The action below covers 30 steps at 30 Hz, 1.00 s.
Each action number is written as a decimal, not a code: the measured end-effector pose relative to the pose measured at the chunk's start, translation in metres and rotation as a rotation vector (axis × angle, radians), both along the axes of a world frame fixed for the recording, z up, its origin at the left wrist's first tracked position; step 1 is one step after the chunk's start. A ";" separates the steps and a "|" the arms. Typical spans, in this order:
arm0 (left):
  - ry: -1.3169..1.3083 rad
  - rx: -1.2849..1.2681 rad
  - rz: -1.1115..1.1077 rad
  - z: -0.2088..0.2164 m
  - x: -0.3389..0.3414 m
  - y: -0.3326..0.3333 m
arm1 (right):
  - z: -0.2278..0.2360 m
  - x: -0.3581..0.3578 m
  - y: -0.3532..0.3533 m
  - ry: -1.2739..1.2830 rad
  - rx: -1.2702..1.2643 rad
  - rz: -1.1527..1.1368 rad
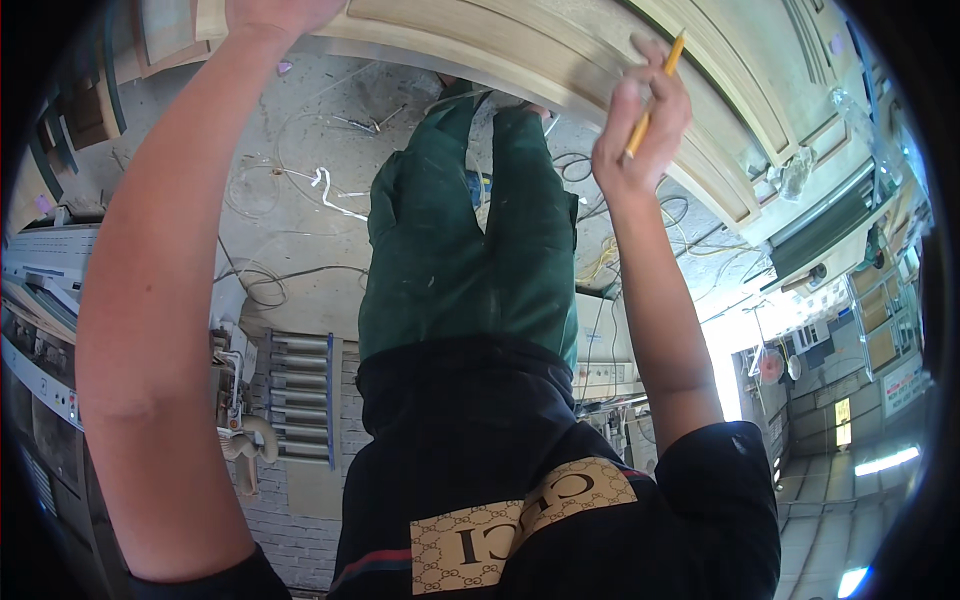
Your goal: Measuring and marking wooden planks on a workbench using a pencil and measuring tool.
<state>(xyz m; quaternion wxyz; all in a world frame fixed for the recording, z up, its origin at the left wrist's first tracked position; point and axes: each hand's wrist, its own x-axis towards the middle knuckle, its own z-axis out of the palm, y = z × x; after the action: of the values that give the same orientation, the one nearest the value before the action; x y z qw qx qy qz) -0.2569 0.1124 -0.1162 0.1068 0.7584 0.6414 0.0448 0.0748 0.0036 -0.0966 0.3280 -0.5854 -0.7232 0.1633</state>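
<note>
A long pale wooden panel with raised moulding (480, 35) spans the top of the view, its edge bent by the lens. My left hand (285, 12) rests at the panel's near edge on the left; its fingers run out of the picture at the top. Over the panel's right part is my right hand (648, 135), slightly blurred, with its fingers bent around a yellow pencil (657, 95). The pencil slants up and to the right. Whether the right hand touches the wood, I cannot tell.
Cables and hoses (265, 285) trail over the concrete floor (310, 240) by my legs. A roller conveyor (300, 400) and a grey machine (45, 265) stand to the left. Clear plastic wrap (797, 175) and a dark green slab (825, 240) are at the right.
</note>
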 end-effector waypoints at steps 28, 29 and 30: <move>-0.016 0.033 -0.007 0.011 0.007 -0.002 | -0.021 -0.026 0.015 0.246 0.031 -0.174; -0.012 0.033 -0.010 0.010 0.007 -0.004 | -0.014 -0.025 0.013 0.006 -0.064 -0.161; -0.682 -0.053 0.030 0.013 0.012 -0.006 | -0.005 -0.026 0.015 -0.233 -0.155 -0.147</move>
<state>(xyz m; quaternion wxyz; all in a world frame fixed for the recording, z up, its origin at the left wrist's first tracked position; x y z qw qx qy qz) -0.2450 0.1066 -0.1029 0.3341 0.6873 0.5807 0.2808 0.0484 0.0182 -0.1016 0.2066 -0.6754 -0.6968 0.1253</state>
